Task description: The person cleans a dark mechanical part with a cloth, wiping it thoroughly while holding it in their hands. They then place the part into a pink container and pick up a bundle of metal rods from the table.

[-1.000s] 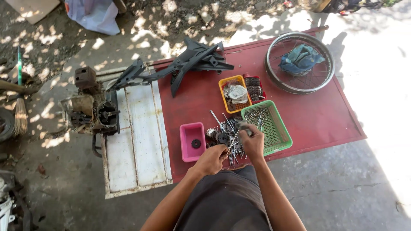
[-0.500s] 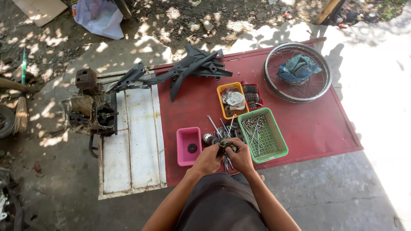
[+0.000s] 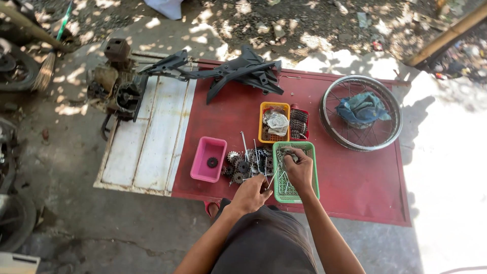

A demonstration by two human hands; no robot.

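Right hand [image 3: 299, 170] curled over green basket [image 3: 310, 187], left hand [image 3: 252, 194] beside gears [image 3: 243, 163]

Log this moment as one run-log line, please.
right hand: over green basket, grip unclear | left hand: at gears and rods pile, grip unclear | pink tray: one gear

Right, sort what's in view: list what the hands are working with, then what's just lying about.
In hand:
right hand over the green basket, holding a small metal part
left hand beside the gears and rods

Lying about:
pink tray
yellow basket
spoked wheel rim with blue cloth
black plastic frame parts
engine block
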